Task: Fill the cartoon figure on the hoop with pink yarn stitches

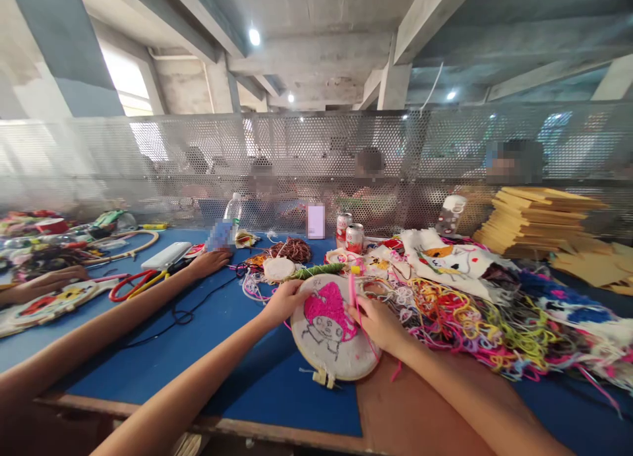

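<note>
Concrete beams overhead, a perforated metal screen behind, and a blue table (148,350) strewn with craft stuff. Near the front edge of that table, an embroidery hoop (332,331) lying slightly tilted, cloth stretched tight, a cartoon face outlined in dark thread with a filled pink patch on top. Left hand (284,301) clamped on the hoop's upper left rim, fingers closed around the frame to steady it. Right hand (378,324) at the hoop's right side, fingers pinched shut on a pink punch needle (352,291), tip standing just at the cloth beside the pink patch. Right of the hoop, a heap of tangled yarn (475,317) in many colours; beyond the hoop, two soda cans (349,232) and a stack of yellow boards (539,219). Left of the hoop, another person's forearm and hand (210,261) resting by a white power bank (165,255).

Judged as mid-fill of the pink area. Next stab likely needing a firm hoop, an upright needle and slack yarn feeding freely.
</note>
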Action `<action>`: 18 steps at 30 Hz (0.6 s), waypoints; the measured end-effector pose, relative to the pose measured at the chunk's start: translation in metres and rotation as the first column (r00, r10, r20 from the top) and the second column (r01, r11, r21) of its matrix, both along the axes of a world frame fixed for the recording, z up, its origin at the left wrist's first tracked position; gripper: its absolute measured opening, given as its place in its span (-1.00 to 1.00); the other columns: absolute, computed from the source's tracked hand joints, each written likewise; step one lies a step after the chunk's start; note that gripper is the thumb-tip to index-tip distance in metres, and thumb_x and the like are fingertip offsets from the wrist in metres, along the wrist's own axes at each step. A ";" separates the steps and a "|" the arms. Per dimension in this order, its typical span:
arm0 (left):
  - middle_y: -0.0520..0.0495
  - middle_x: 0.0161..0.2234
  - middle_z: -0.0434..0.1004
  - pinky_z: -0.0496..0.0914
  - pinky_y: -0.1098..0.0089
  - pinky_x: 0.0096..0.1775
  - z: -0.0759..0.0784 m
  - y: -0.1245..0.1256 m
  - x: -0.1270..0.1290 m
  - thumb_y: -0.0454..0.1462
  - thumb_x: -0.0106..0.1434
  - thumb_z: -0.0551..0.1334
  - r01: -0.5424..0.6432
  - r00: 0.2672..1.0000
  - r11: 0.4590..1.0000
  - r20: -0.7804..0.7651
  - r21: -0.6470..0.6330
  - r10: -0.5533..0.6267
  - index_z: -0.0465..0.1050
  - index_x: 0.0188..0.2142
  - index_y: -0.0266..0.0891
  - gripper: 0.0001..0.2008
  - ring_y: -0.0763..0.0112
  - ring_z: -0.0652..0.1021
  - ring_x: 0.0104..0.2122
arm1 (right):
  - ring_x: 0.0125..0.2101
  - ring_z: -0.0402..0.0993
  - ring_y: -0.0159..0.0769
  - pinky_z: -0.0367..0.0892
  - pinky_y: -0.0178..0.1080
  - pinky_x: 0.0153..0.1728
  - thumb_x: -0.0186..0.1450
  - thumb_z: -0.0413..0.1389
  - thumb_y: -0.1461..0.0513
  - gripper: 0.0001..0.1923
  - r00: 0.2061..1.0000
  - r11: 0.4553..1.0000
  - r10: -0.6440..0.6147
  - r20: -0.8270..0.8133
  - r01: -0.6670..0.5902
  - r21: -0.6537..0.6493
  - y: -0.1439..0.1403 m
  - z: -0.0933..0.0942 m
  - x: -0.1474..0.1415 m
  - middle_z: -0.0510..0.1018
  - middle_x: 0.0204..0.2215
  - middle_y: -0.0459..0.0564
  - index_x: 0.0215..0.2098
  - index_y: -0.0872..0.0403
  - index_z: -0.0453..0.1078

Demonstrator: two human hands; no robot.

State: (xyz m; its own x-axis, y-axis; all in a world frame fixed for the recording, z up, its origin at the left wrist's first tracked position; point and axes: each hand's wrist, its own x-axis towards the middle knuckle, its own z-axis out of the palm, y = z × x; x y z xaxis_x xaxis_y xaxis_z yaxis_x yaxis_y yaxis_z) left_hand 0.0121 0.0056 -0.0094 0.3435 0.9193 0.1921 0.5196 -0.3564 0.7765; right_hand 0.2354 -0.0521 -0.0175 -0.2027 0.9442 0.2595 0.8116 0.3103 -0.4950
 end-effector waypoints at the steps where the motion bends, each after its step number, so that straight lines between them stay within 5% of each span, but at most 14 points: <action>1: 0.05 -0.67 0.29 0.14 0.46 -0.56 0.001 0.001 0.000 -0.07 0.11 0.14 -0.021 0.997 1.000 -0.080 0.018 0.022 0.39 -0.58 -0.28 -0.68 0.46 0.30 -0.63 | -0.49 0.46 -0.28 0.19 -0.34 -0.49 0.30 -0.06 0.12 -0.69 0.999 1.000 0.012 0.046 -0.011 -0.024 0.003 0.001 -0.002 0.53 -0.55 -0.01 -0.50 0.09 0.35; 6: -0.04 -0.72 0.27 0.21 0.37 -0.46 0.023 0.036 0.000 -0.06 0.09 0.18 -0.149 0.949 0.972 -0.251 0.180 0.192 0.23 -0.77 -0.24 -0.57 0.30 0.42 -0.58 | -0.62 0.45 -0.28 0.14 -0.36 -0.62 0.22 0.06 0.10 -0.66 0.984 0.974 0.077 0.159 -0.041 -0.224 0.017 0.016 0.003 0.50 -0.68 -0.01 -0.64 0.08 0.35; 10: -0.19 -0.50 0.46 0.28 0.23 -0.22 0.052 0.111 0.006 -0.21 0.13 0.20 -0.325 0.920 0.922 -0.157 0.212 0.360 0.35 -0.63 -0.26 -0.74 0.04 0.49 -0.23 | -0.74 0.37 -0.37 0.13 -0.40 -0.70 0.21 -0.01 0.29 -0.77 0.986 0.898 0.159 0.052 -0.123 -0.422 0.025 0.034 0.020 0.47 -0.74 -0.10 -0.58 0.07 0.36; 14: -0.26 -0.28 0.47 0.30 0.21 -0.12 0.055 0.201 0.023 -0.27 0.18 0.20 -0.356 0.932 0.928 -0.033 0.111 0.362 0.44 -0.38 -0.33 -0.87 0.08 0.45 -0.11 | -0.64 0.44 -0.34 0.18 -0.37 -0.59 0.25 -0.06 0.27 -0.77 0.993 0.979 0.077 0.091 -0.058 -0.195 0.029 0.045 0.034 0.52 -0.65 -0.10 -0.46 0.03 0.40; 18: -0.15 -0.06 0.36 0.39 0.18 -0.15 0.036 0.267 0.043 -0.20 0.26 0.13 -0.294 0.933 0.956 0.223 0.016 0.284 0.31 -0.03 -0.28 -0.69 0.29 0.45 -0.15 | -0.54 0.47 -0.28 0.17 -0.33 -0.51 0.28 -0.09 0.21 -0.75 0.985 0.999 -0.017 0.169 0.025 -0.045 0.035 0.035 0.052 0.53 -0.61 -0.10 -0.39 -0.01 0.41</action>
